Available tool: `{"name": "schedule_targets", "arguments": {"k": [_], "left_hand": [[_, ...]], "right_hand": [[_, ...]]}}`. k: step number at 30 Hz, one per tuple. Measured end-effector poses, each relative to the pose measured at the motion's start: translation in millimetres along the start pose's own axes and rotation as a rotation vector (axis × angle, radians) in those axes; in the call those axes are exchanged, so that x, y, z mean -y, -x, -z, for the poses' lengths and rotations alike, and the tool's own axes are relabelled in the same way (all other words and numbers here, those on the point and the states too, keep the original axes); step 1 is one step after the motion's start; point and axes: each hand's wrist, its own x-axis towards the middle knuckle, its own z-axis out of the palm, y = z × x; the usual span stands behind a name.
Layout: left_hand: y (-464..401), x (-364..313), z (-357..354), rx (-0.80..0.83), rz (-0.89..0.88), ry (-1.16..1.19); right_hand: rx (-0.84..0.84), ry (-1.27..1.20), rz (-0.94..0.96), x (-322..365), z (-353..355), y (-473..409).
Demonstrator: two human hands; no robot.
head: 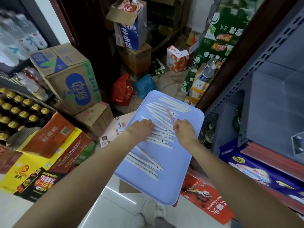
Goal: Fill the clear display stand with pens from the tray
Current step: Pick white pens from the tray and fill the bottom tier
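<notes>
Cardboard boxes are crowding the floor around the light blue tray [172,178]: a brown box with blue and green print [72,79] at the left, an open blue and white box [130,28] further back, and green cartons [218,40] stacked at the right. A red plastic bag [122,90] and a blue bag [144,85] are lying on the floor just behind the tray. A grey metal shelf [271,76] is standing at the right side, and dark bottles with yellow caps [18,109] are filling a crate at the left.

The white pens [166,111] are lying on the tray in loose rows, with one separate bundle [144,162] nearer to the person. The left hand [141,128] is lying flat with the fingers spread over the middle pile and is not gripping any pen. The right hand [183,129] is pinching a thin red-pink stick [170,115] between the fingertips, above the pens.

The clear display stand is not visible in this view. What is carrying the tray is hidden under it. The edges of the picture are blurred, so most print is hard to read. A red box [207,196] under the near right corner is showing the word "Gourmet" upside down, and a yellow box [19,170] is showing "TIGER"
</notes>
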Motion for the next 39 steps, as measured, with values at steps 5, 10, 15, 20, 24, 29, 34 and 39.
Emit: {"name": "schedule_targets", "arguments": {"k": [5, 10, 15, 20, 24, 29, 34, 39], "left_hand": [[1, -9, -3, 0.014, -0.061, -0.088], [15, -12, -7, -0.027, -0.024, -0.054], [33, -11, -11, -0.064, 0.094, 0.195], [45, -16, -16, -0.205, 0.214, 0.937], [55, -46, 15, -0.35, 0.07, 1.32], [60, -80, 74, -0.435, -0.092, 1.549], [56, -130, 127, -0.459, -0.208, 1.526], [43, -196, 168, -0.53, -0.219, 1.519]], "right_hand": [[0.005, -0.188, -0.061, -9, 4, 11], [0.041, -0.372, -0.153, -13, 9, 20], [0.044, -0.588, -0.24, -11, 12, 34], [-0.061, -0.819, -0.191, 2, 37, 66], [-0.13, -0.895, -0.073, 15, 73, 98], [-0.282, -1.006, 0.017, 3, 120, 136], [-0.427, -1.4, -0.039, -43, 166, 171], [-0.651, -1.213, -0.027, -124, 201, 198]]}}
